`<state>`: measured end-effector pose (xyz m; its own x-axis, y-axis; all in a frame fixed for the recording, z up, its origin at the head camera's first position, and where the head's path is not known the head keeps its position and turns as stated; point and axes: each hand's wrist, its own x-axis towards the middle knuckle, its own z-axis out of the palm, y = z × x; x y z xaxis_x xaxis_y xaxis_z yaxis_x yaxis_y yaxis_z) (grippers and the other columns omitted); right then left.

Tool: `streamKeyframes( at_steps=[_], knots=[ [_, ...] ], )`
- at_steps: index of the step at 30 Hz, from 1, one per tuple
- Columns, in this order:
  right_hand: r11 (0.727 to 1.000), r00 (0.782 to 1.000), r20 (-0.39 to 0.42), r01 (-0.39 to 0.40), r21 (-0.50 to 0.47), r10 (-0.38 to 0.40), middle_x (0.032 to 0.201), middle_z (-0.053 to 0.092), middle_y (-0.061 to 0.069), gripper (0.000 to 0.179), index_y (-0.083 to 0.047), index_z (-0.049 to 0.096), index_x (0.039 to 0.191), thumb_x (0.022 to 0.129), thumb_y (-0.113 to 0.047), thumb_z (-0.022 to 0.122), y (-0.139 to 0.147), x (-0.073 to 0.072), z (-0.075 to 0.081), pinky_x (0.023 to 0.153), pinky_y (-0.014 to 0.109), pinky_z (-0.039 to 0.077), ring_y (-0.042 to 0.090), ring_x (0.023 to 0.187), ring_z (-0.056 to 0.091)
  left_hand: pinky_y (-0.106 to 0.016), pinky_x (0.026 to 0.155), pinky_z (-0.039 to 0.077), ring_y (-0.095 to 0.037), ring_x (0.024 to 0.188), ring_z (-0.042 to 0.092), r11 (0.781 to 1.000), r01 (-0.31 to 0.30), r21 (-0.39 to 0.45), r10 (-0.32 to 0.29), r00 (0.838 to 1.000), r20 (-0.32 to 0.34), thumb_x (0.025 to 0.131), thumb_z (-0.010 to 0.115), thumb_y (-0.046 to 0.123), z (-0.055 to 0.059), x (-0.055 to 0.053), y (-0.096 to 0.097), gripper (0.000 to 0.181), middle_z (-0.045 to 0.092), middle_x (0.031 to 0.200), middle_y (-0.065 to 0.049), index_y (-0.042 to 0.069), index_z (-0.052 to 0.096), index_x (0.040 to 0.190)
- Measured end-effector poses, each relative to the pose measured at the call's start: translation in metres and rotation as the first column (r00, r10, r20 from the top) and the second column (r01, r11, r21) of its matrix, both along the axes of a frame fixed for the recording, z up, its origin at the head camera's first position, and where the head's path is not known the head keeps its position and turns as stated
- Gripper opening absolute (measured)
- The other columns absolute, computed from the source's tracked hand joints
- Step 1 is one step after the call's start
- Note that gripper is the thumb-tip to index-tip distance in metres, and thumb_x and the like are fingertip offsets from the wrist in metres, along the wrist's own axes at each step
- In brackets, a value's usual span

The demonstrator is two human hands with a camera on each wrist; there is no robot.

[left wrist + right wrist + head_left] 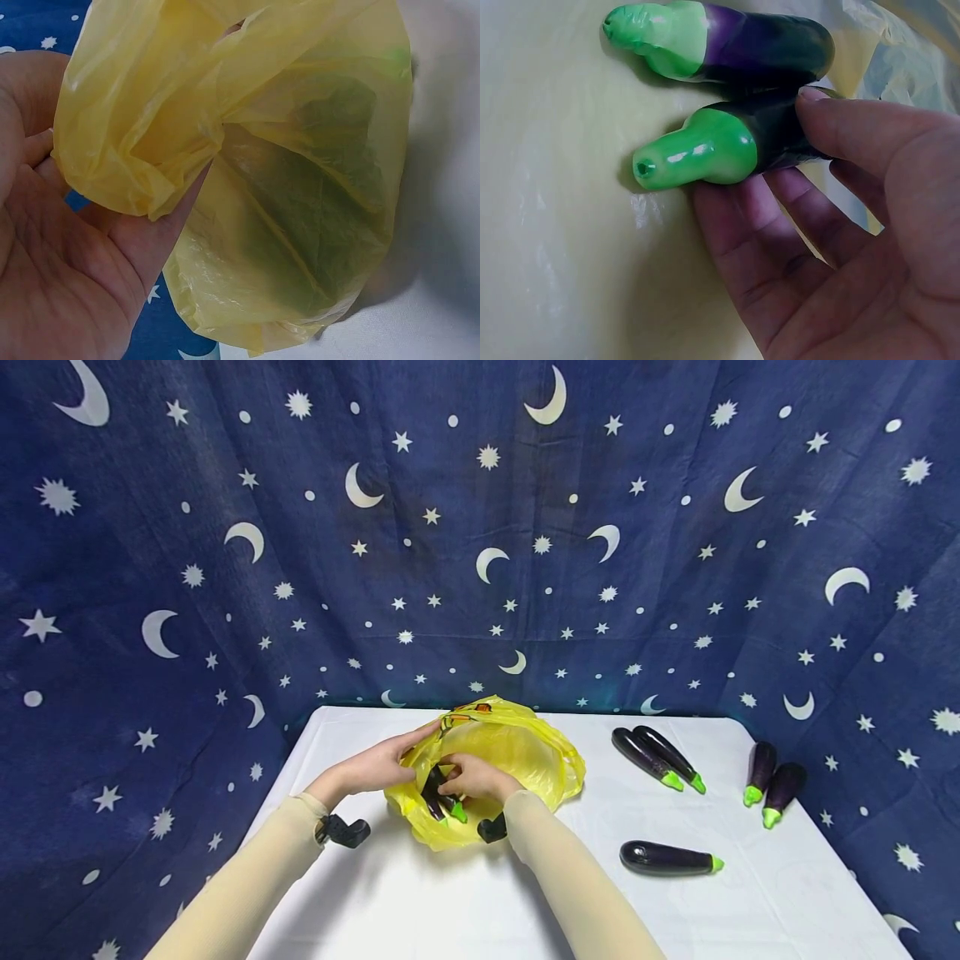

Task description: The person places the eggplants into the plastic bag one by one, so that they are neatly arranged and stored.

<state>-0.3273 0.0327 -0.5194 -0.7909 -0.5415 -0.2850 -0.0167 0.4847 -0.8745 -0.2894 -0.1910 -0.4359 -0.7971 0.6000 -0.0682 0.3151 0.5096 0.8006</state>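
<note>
A yellow plastic bag (525, 739) lies on its side on the table with its mouth spread wide. At its left rim my left hand (375, 764) grips the plastic, which folds over the fingers in the left wrist view. Inside the mouth, my right hand (477, 777) holds a dark eggplant with a bright green stem cap (716, 146), thumb on top and fingers below. A second eggplant (769, 49) lies alongside it in the bag. From outside, a dark shape (322, 202) shows through the thin plastic.
To the right on the white table (570, 893) lie more eggplants: a pair (648, 756) at the back, another pair (772, 781) near the right edge, and a single one (667, 858) closer to the front. A blue curtain (450, 568) with moons and stars hangs behind.
</note>
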Motion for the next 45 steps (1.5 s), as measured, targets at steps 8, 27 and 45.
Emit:
streamKeyframes(
  at_steps=[8,27,45],
  knots=[
    [1.0,1.0,0.001,-0.009,-0.002,0.009,0.105,0.066,0.007,0.06,-0.006,0.051,0.148,0.094,-0.013,0.074,-0.002,0.0,-0.002,0.074,0.041,0.059,0.024,0.088,0.064,-0.049,0.114,0.033,-0.024,0.146,0.032,1.0,-0.012,-0.009,0.012,1.0,0.004,0.085,0.059,-0.001,-0.001,0.0,-0.001,0.092,0.028,0.166,-0.004,0.028,0.023,0.165],
    [0.999,1.0,-0.026,-0.018,-0.027,0.018,0.11,0.065,0.011,0.062,-0.001,0.047,0.15,0.094,-0.012,0.072,0.004,0.002,0.002,0.08,0.047,0.059,0.024,0.091,0.065,-0.046,0.112,0.035,-0.023,0.143,0.036,1.0,-0.007,0.008,0.007,1.0,-0.002,0.085,0.059,-0.002,-0.001,0.001,-0.003,0.092,0.029,0.166,-0.005,0.026,0.022,0.165],
    [0.988,0.972,-0.178,-0.146,0.051,0.153,0.131,0.061,0.021,0.064,-0.005,0.047,0.152,0.094,-0.017,0.071,0.055,0.022,0.027,0.083,0.042,0.058,0.024,0.098,0.068,-0.049,0.115,0.033,-0.025,0.145,0.034,1.0,-0.024,0.012,0.024,1.0,0.02,0.085,0.066,0.003,-0.002,0.002,-0.002,0.093,0.029,0.166,-0.005,0.025,0.024,0.165]
  ],
)
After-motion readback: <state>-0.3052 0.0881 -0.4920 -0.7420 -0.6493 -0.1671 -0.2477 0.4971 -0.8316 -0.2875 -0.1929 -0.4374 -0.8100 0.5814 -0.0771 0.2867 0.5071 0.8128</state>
